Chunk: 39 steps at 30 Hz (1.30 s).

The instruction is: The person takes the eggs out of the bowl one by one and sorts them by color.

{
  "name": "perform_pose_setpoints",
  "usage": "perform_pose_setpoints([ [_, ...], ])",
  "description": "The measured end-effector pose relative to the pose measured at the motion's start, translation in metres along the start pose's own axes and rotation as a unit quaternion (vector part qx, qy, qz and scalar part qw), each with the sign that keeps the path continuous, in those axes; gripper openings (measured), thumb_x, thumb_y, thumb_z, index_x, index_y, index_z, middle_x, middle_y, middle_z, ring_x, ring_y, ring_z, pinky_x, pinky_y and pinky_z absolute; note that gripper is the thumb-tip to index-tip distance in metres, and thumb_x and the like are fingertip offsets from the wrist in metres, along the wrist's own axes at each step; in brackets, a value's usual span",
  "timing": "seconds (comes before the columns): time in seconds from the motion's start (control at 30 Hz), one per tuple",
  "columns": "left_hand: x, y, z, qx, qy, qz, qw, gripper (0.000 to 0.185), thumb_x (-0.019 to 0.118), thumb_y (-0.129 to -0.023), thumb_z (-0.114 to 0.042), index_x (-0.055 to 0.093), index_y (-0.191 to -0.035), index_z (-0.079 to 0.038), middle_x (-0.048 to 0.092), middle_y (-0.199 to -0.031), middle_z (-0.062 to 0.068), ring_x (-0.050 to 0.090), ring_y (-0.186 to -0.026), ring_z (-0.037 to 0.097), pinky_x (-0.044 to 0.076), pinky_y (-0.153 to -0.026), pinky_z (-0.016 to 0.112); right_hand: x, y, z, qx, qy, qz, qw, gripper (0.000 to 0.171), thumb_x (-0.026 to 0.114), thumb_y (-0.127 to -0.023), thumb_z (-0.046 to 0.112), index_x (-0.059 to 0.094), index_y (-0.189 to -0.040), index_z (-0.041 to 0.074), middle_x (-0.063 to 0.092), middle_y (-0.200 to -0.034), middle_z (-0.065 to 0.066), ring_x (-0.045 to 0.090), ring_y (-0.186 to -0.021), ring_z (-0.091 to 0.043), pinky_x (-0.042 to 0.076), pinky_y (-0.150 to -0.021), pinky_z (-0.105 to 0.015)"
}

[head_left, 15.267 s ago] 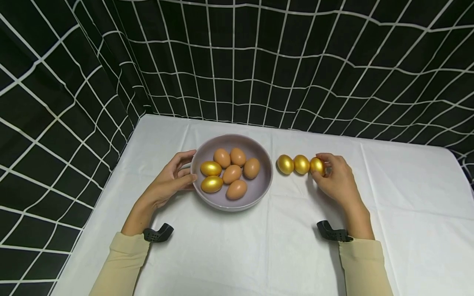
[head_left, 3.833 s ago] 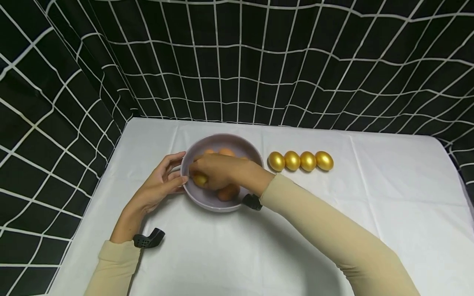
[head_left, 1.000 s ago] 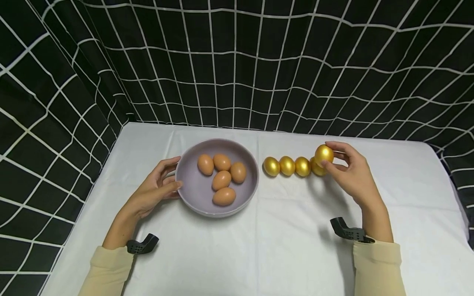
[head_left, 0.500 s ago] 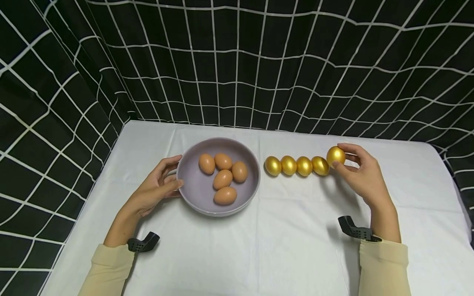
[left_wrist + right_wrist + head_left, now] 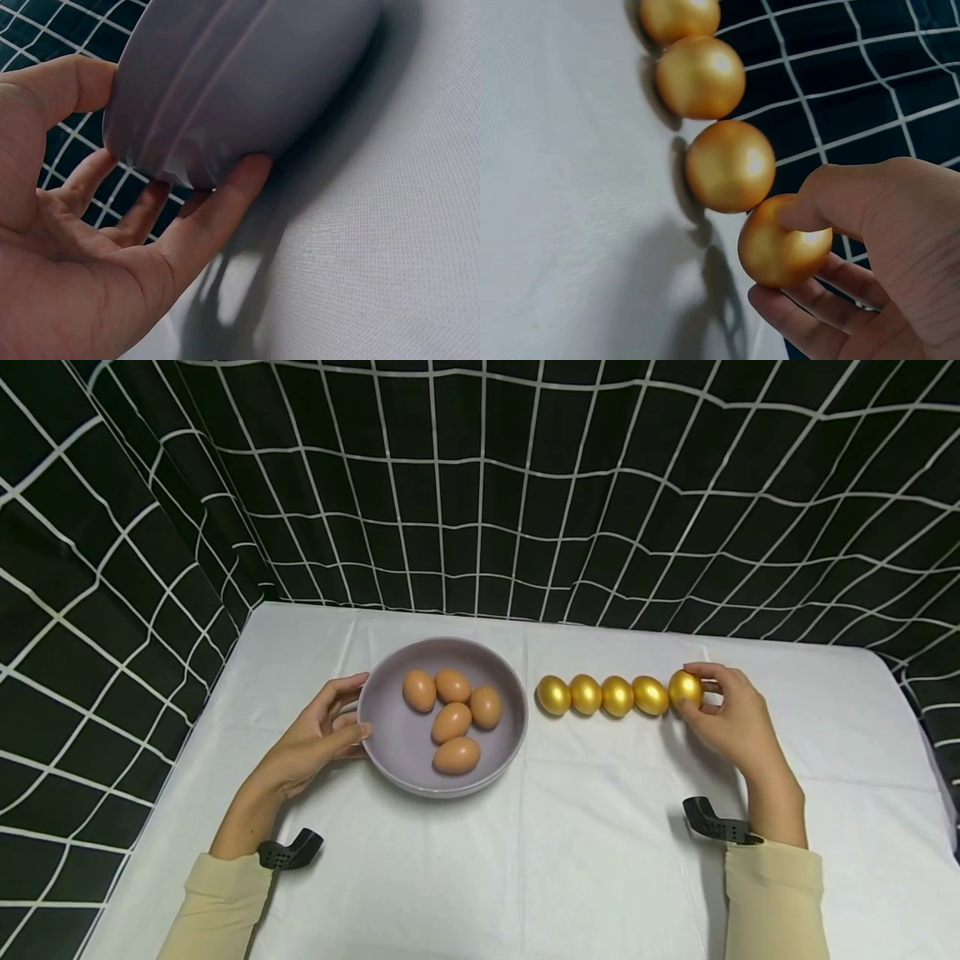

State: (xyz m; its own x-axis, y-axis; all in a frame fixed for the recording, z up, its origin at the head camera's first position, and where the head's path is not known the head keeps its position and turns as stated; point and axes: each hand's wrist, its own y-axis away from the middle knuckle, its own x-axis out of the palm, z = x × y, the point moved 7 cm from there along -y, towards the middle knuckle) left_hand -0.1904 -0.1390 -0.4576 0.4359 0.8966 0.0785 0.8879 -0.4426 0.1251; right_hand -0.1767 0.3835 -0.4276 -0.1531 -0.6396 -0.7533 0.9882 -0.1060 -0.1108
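We see the fingers [image 5: 817, 199] of the right hand [image 5: 731, 727] curled round a golden egg [image 5: 686, 688], thumb on one side and the other fingers beneath and behind it, so the hand pinches it. This egg sits low at the table [image 5: 600, 860], at the right end of a row, just beside its neighbour; from the wrist view we cannot tell whether the two touch. The row of four other golden eggs [image 5: 602, 695] runs leftward from it, each close against the next, lying on the white cloth.

On the other side, the fingers [image 5: 217, 210] of the left hand [image 5: 311, 752] lie fairly straight and spread along the outer wall of the grey bowl [image 5: 390, 752], the thumb against its near side and the fingertips under the curve of its rim. The hand touches and steadies the bowl rather than wrapping it. The bowl stands on the table just left of the golden row, apart from the nearest golden egg. Inside it lie five brown eggs [image 5: 452, 720], clustered toward the middle and the right.

Both arms wear pale cream sleeves [image 5: 772, 902], each with a black mount [image 5: 716, 827] at the wrist. Behind and to the left of the table hangs a black curtain with a white grid [image 5: 480, 485].
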Motion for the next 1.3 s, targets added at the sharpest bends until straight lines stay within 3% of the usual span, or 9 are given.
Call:
perform_pose_setpoints([
  [0.13, 0.000, 0.000, -0.001, -0.001, -0.001, 0.001, 1.0000, 0.075, 0.061, -0.100, 0.003, 0.025, -0.165, -0.007, 0.029, -0.167, 0.022, 0.062, -0.130, 0.012, 0.064, -0.093, 0.037, 0.004, 0.000, -0.004, 0.002, 0.027, 0.009, 1.000, 0.050, 0.071, -0.094, 0.007, 0.059, -0.142, -0.004, 0.056, -0.139, -0.032, 0.059, -0.125, -0.050, 0.037, -0.081, -0.002],
  [0.27, 0.001, 0.000, -0.001, -0.003, -0.005, 0.001, 1.0000, 0.075, 0.062, -0.100, 0.002, 0.025, -0.165, -0.008, 0.029, -0.167, 0.022, 0.062, -0.130, 0.013, 0.064, -0.093, 0.037, 0.008, 0.001, -0.005, 0.002, 0.039, 0.015, 0.999, 0.052, 0.071, -0.093, 0.006, 0.058, -0.142, -0.004, 0.056, -0.138, -0.033, 0.058, -0.125, -0.051, 0.054, -0.096, -0.035],
  [0.37, 0.001, 0.000, 0.000, -0.003, -0.005, 0.002, 1.0000, 0.075, 0.062, -0.100, 0.002, 0.025, -0.165, -0.008, 0.029, -0.167, 0.022, 0.062, -0.130, 0.013, 0.064, -0.093, 0.037, 0.009, 0.002, -0.005, 0.001, 0.046, 0.017, 0.999, 0.052, 0.071, -0.093, 0.005, 0.057, -0.142, -0.005, 0.056, -0.138, -0.033, 0.057, -0.125, -0.051, 0.050, -0.099, -0.060],
  [0.63, 0.001, 0.000, 0.003, -0.003, -0.003, 0.004, 1.0000, 0.075, 0.061, -0.100, 0.002, 0.025, -0.165, -0.008, 0.029, -0.167, 0.022, 0.061, -0.130, 0.013, 0.064, -0.092, 0.037, 0.011, 0.003, -0.007, 0.000, 0.058, 0.018, 0.998, 0.052, 0.071, -0.093, 0.007, 0.058, -0.142, -0.003, 0.057, -0.136, -0.032, 0.059, -0.120, -0.048, 0.044, -0.088, -0.036],
  [0.77, 0.001, 0.000, 0.004, -0.006, -0.003, 0.004, 1.0000, 0.075, 0.062, -0.100, 0.001, 0.025, -0.165, -0.009, 0.029, -0.168, 0.021, 0.061, -0.131, 0.014, 0.064, -0.093, 0.037, 0.012, 0.004, -0.005, -0.002, 0.053, 0.029, 0.998, 0.055, 0.069, -0.095, 0.007, 0.054, -0.146, -0.005, 0.055, -0.138, -0.034, 0.057, -0.123, -0.050, 0.053, -0.094, -0.051],
  [0.9, 0.001, 0.000, 0.003, -0.005, -0.006, 0.002, 1.0000, 0.075, 0.062, -0.100, 0.001, 0.026, -0.165, -0.009, 0.030, -0.167, 0.021, 0.061, -0.131, 0.014, 0.064, -0.093, 0.036, 0.010, 0.003, -0.001, 0.007, 0.047, 0.035, 0.998, 0.060, 0.066, -0.098, 0.011, 0.046, -0.153, -0.004, 0.050, -0.145, -0.037, 0.051, -0.132, -0.054, 0.047, -0.107, -0.069],
  [1.3, -0.001, 0.001, 0.000, -0.004, -0.006, -0.003, 1.0000, 0.075, 0.062, -0.100, 0.002, 0.025, -0.165, -0.009, 0.029, -0.168, 0.021, 0.061, -0.131, 0.013, 0.064, -0.093, 0.036, 0.003, 0.002, 0.020, 0.004, 0.060, 0.020, 0.998, 0.059, 0.062, -0.102, 0.019, 0.045, -0.156, 0.000, 0.044, -0.152, -0.037, 0.046, -0.136, -0.055, 0.040, -0.109, -0.073],
])
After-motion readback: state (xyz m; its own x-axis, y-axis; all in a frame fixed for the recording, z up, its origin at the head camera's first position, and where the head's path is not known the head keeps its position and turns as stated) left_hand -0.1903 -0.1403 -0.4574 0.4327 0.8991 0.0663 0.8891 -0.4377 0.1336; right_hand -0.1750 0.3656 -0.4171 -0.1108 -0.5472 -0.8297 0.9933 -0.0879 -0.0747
